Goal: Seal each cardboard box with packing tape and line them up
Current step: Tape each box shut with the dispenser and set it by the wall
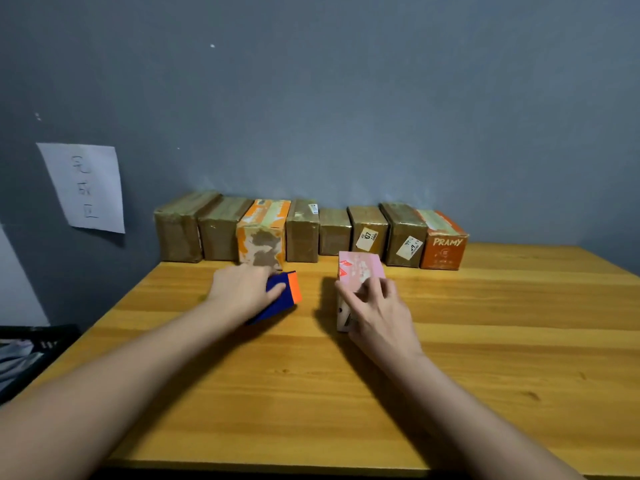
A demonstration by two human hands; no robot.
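You get dim, even indoor light — soft shadows fall left of the pink cardboard box (360, 271); detail is soft and smeared, and the wide lens bends the edges.

blue box (282, 296) half hidden under left hand (242, 289)

Printed in pale capitals on the front of the orange cardboard box (444, 249) at the right end of the back row: "PRAMY", with a small round emblem beneath, too fine to read. Stuck on the front of the brown taped box (369, 233) third from the right: a tilted white label showing "07". On the white sheet of paper (85, 187) fixed to the grey wall: three handwritten characters in a column, faint, not legible with certainty. On the neighbouring brown box (405, 237): another white label, blurred, unreadable.
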